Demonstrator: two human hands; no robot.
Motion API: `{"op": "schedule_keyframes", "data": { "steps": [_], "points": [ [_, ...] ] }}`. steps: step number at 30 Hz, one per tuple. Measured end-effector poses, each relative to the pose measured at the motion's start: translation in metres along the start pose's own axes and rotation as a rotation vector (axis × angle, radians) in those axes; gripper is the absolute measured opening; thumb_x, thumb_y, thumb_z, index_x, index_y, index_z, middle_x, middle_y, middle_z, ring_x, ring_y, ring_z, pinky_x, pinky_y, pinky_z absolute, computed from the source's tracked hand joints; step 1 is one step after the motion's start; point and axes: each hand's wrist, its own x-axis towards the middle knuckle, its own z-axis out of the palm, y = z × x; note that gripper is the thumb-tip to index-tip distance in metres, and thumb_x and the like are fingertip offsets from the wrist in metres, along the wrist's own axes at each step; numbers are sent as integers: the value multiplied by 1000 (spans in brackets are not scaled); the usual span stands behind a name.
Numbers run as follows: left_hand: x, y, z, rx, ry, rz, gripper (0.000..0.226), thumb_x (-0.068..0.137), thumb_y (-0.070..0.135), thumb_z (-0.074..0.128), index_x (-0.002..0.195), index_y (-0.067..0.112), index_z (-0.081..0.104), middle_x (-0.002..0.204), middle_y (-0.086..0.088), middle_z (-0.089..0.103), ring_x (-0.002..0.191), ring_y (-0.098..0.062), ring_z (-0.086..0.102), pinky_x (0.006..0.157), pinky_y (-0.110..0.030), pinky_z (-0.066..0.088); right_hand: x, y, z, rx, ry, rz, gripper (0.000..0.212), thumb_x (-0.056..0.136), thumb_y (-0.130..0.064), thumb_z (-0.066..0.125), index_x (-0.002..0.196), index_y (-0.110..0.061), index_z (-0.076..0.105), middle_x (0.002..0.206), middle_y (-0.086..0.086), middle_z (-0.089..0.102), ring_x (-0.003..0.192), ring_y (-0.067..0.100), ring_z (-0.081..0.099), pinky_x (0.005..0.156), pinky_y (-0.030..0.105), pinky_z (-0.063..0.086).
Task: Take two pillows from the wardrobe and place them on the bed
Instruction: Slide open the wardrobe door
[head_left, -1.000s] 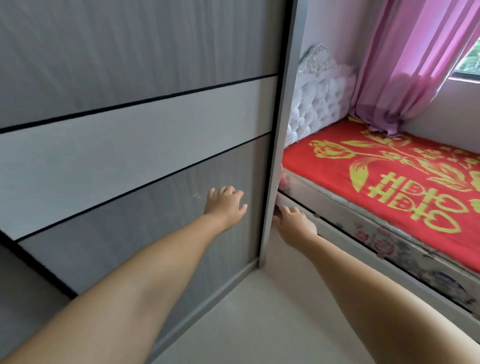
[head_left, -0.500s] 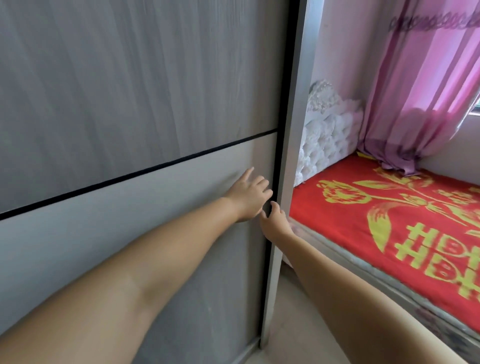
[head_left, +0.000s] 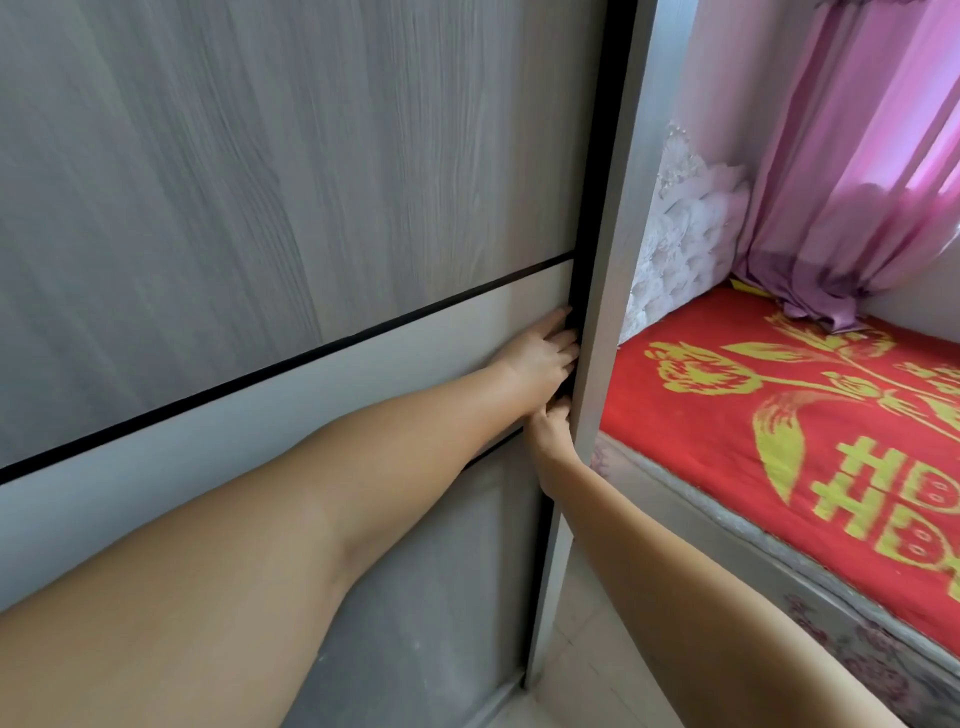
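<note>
Both hands meet at the right edge of the wardrobe door (head_left: 291, 171), where a dark vertical strip runs beside the pale grey side post (head_left: 608, 260). The left hand (head_left: 540, 358) lies flat on the light band of the door, its fingers (head_left: 558, 340) curled over the door's edge into the dark gap, so its grip is hooked around that edge rather than spread wide. Just below it, touching or nearly touching, the right hand (head_left: 550, 431) comes in from the lower right; its fingertips disappear into the same gap against the post, and how tightly this grip is pressed together cannot be told, since the fingers are mostly hidden. Both forearms are bare and stretched forward.

The door is grey woodgrain above, a plain pale band in the middle bordered by thin black lines, and a darker grey panel below. It is shut or all but shut; the inside of the wardrobe is hidden, and no pillows are visible.

To the right of the post lies the bed (head_left: 779, 525), covered by a red bedspread (head_left: 727, 405) with yellow flowers and characters. Its white tufted headboard (head_left: 685, 228) stands against the far wall, close to the post. A pink curtain (head_left: 862, 171) hangs at the upper right, its hem bunched on the far corner of the bed. A strip of pale floor (head_left: 587, 680) shows between wardrobe and bed.
</note>
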Motion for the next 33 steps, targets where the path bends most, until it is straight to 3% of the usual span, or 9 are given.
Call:
{"op": "schedule_keyframes", "data": {
  "steps": [3,7,12,16,20,24,26,33],
  "points": [
    [-4,4,-1,14,-38,26,51,97,32,36,144,12,35,154,-7,29,145,-25,13,120,-48,-4,1,1,-3,-21,-19,-7,67,100,-42,40,151,-7,17,157,18,24,143,32,26,116,44,21],
    [-17,6,2,19,38,-8,48,99,28,31,142,7,35,154,-11,28,145,-28,15,119,-50,-2,-14,5,-4,-22,-27,-48,67,99,-44,40,152,-14,12,154,14,30,140,34,31,115,47,28],
    [-34,17,2,84,49,-51,35,95,18,43,124,7,58,140,-13,44,137,-30,29,114,-59,4,-33,20,0,-95,19,-136,55,97,-33,44,146,-15,27,145,10,41,134,32,35,107,48,35],
    [-66,16,5,-12,51,-93,23,89,13,53,104,9,70,128,-10,53,130,-29,37,116,-56,6,-54,31,12,-125,13,-205,36,97,-24,44,131,-12,43,132,6,50,123,26,44,95,38,40],
    [-112,13,6,-48,50,-112,22,88,4,50,98,7,69,120,-10,56,125,-28,42,117,-54,5,-86,38,29,-141,-73,-263,28,97,-27,48,122,-16,47,125,2,52,114,23,52,93,44,48],
    [-167,16,7,-40,32,-137,24,88,1,46,97,6,69,115,-10,57,120,-28,45,116,-55,8,-122,44,49,-211,-157,-330,17,96,-28,47,107,-15,49,114,4,53,93,24,58,75,42,51],
    [-196,20,8,-34,10,-156,24,88,2,46,95,8,69,112,-7,58,117,-27,47,115,-55,10,-145,47,62,-242,-184,-360,18,96,-28,45,106,-14,49,112,4,52,87,23,56,72,43,49],
    [-311,25,15,19,-18,-200,22,84,6,51,87,16,71,101,-1,63,107,-21,55,116,-51,20,-236,55,113,-415,-270,-489,23,98,-30,45,112,-12,48,113,6,54,95,27,58,74,42,49]
  ]
}}
